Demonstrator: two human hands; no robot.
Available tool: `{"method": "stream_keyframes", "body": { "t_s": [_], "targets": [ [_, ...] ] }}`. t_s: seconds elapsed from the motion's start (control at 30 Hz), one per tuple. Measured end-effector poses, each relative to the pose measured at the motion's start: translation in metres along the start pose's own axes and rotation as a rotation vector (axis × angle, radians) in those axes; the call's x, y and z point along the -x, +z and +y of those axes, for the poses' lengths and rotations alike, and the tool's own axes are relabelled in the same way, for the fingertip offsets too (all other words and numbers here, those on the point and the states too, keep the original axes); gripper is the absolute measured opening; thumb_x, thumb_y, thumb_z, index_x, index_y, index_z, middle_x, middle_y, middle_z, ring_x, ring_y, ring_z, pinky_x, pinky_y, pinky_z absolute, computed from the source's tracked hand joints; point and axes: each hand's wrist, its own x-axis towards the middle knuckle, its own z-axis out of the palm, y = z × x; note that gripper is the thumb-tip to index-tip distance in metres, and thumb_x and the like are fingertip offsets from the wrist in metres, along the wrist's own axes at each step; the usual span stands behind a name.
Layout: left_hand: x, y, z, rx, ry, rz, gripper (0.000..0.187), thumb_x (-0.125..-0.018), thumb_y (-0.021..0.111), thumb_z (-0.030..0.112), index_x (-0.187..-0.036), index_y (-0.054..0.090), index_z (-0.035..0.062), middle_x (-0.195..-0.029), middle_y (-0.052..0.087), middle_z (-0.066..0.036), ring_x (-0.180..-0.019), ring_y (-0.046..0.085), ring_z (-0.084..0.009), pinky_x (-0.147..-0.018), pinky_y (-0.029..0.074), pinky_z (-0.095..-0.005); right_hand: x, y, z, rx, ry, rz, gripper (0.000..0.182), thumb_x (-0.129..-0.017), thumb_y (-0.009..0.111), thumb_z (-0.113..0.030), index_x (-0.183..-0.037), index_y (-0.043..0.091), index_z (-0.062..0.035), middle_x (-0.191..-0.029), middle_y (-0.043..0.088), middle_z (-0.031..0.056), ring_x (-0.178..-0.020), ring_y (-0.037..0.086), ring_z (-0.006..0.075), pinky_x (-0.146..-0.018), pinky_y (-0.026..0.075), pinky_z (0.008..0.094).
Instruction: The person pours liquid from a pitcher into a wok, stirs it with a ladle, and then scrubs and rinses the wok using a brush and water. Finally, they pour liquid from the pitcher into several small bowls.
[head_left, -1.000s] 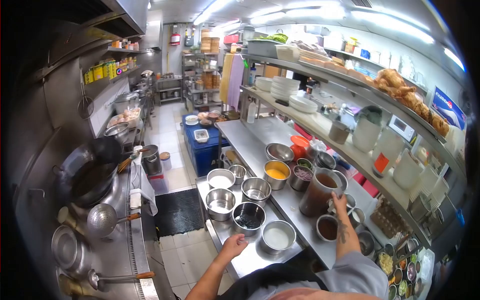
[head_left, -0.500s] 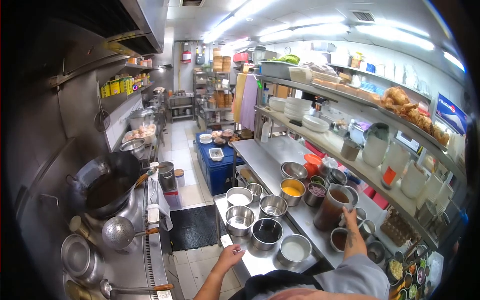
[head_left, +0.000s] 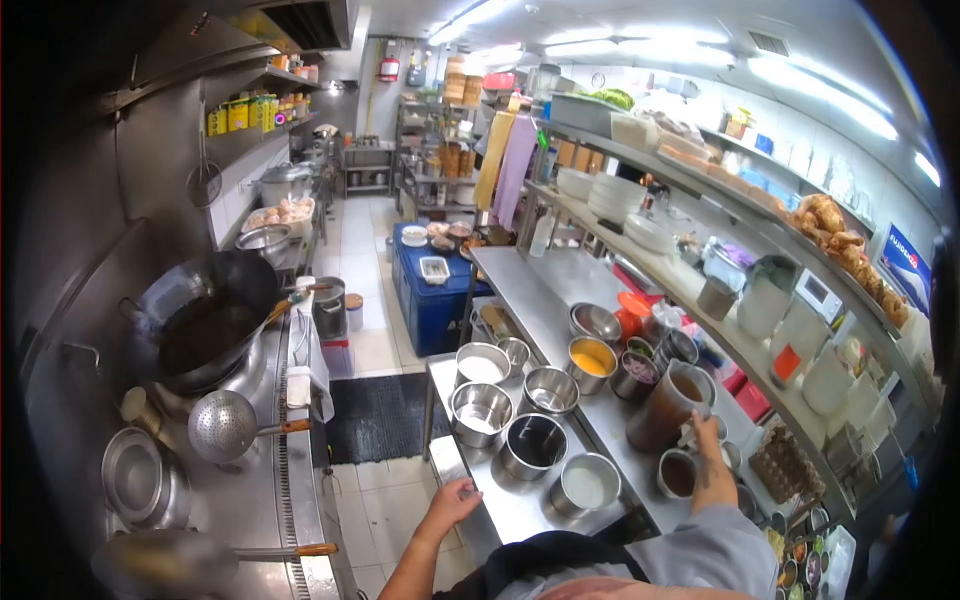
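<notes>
My right hand (head_left: 708,440) is closed around the handle side of a clear plastic pitcher (head_left: 665,412) of brown liquid. The pitcher leans slightly over the steel counter. Just below it stands a small metal pot (head_left: 677,474) with dark brown liquid inside. My left hand (head_left: 452,503) hovers by the front edge of the lower steel table, fingers loosely curled, with nothing visible in them. Nearest to it are a steel pot of dark liquid (head_left: 534,446), a pot of cloudy pale liquid (head_left: 586,485) and a shiny pot (head_left: 482,413).
On the left, a wok (head_left: 205,320) and a perforated skimmer (head_left: 223,425) sit on the stove. A pot of yellow liquid (head_left: 592,362) and bowls stand behind the pitcher. A long shelf (head_left: 690,285) overhangs the counter. Past the black floor mat (head_left: 375,420) is a blue chest (head_left: 440,300).
The camera view has tilted and shifted slightly. My right hand still grips the pitcher, which has hardly moved. My left hand has drifted slightly left, staying by the table edge.
</notes>
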Motion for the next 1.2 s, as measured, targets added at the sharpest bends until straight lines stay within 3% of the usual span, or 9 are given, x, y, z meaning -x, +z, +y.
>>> {"method": "stream_keyframes", "body": {
  "t_s": [0.1,0.13,0.3,0.47,0.5,0.63,0.7,0.73,1.2],
  "targets": [
    [-0.005,0.01,-0.018,-0.015,0.063,0.023,0.045,-0.079,0.074,0.027,-0.112,0.064,-0.0007,-0.091,0.067,-0.007,-0.07,0.061,-0.0116,-0.064,0.051,-0.028,0.014,-0.003,-0.018,-0.079,0.049,0.038,0.067,-0.081,0.069,-0.052,-0.114,0.049,0.0032,-0.09,0.06,0.019,-0.066,0.063,0.0289,-0.042,0.05,0.038],
    [-0.001,0.01,-0.004,-0.03,0.095,0.005,0.04,-0.08,0.073,0.027,-0.109,0.065,0.0011,-0.087,0.066,-0.006,-0.069,0.06,-0.0116,-0.065,0.05,-0.0277,-0.05,0.025,0.081,0.169,-0.072,0.189,0.07,-0.081,0.07,-0.054,-0.114,0.049,0.0039,-0.089,0.06,0.0189,-0.066,0.063,0.0291,-0.044,0.053,0.0381],
    [0.0,0.031,-0.009,-0.167,0.05,-0.103,0.044,-0.084,0.07,0.029,-0.116,0.062,-0.001,-0.105,0.068,-0.013,-0.091,0.063,-0.0185,-0.079,0.051,-0.0326,-0.063,-0.012,0.055,0.084,0.007,-0.16,0.061,-0.081,0.07,-0.05,-0.108,0.057,0.0031,-0.088,0.06,0.0111,-0.071,0.061,0.0229,-0.051,0.051,0.0332],
    [0.0,0.075,-0.006,-0.117,0.02,-0.142,0.045,-0.083,0.073,0.025,-0.118,0.061,-0.0012,-0.103,0.067,-0.011,-0.078,0.06,-0.0146,-0.07,0.051,-0.0302,-0.081,-0.018,0.066,0.085,-0.073,-0.192,0.042,-0.087,0.066,-0.044,-0.087,0.064,-0.0022,-0.071,0.06,0.0034,-0.062,0.056,0.0154,-0.054,0.046,0.0325],
    [0.0,0.085,-0.007,-0.093,0.019,-0.165,0.044,-0.083,0.073,0.023,-0.119,0.061,-0.0007,-0.103,0.066,-0.009,-0.075,0.059,-0.012,-0.067,0.051,-0.0284,-0.048,-0.041,-0.006,0.161,-0.119,-0.378,0.039,-0.09,0.064,-0.041,-0.084,0.066,-0.0023,-0.071,0.06,0.0036,-0.064,0.056,0.014,-0.058,0.045,0.033],
    [-0.002,0.129,0.029,-0.105,-0.066,-0.24,0.047,-0.083,0.072,0.014,-0.124,0.057,-0.0023,-0.108,0.064,-0.008,-0.075,0.057,-0.01,-0.066,0.049,-0.0245,-0.084,-0.04,0.035,0.007,-0.315,-0.429,0.055,-0.087,0.067,-0.045,-0.119,0.06,-0.0016,-0.103,0.065,0.0061,-0.09,0.057,0.0157,-0.074,0.049,0.0327],
    [-0.002,0.158,0.047,-0.089,-0.117,-0.27,0.048,-0.083,0.072,0.014,-0.124,0.057,-0.0029,-0.109,0.064,-0.009,-0.076,0.055,-0.0107,-0.067,0.049,-0.0249,-0.067,-0.057,-0.004,-0.02,-0.102,-0.499,0.062,-0.082,0.07,-0.052,-0.118,0.058,-0.0034,-0.098,0.064,0.0034,-0.082,0.057,0.0132,-0.062,0.047,0.0292],
    [-0.004,0.173,0.05,-0.076,-0.14,-0.28,0.048,-0.083,0.072,0.013,-0.124,0.057,-0.0029,-0.11,0.064,-0.009,-0.076,0.055,-0.0105,-0.067,0.049,-0.0248,-0.058,-0.068,-0.019,-0.155,-0.077,-0.584,0.081,-0.075,0.069,-0.062,-0.125,0.051,-0.0015,-0.113,0.059,0.0134,-0.101,0.058,0.0232,-0.079,0.051,0.0368],
    [0.029,0.262,0.104,-0.08,-0.128,-0.426,0.047,-0.086,0.069,0.007,-0.129,0.054,-0.0027,-0.114,0.062,-0.007,-0.077,0.055,-0.0073,-0.067,0.046,-0.022,-0.148,-0.047,0.039,0.005,-0.18,-0.599,0.089,-0.077,0.076,-0.051,-0.141,0.037,-0.0033,-0.125,0.056,0.0173,-0.105,0.058,0.025,-0.078,0.053,0.0356]
  ]
}}
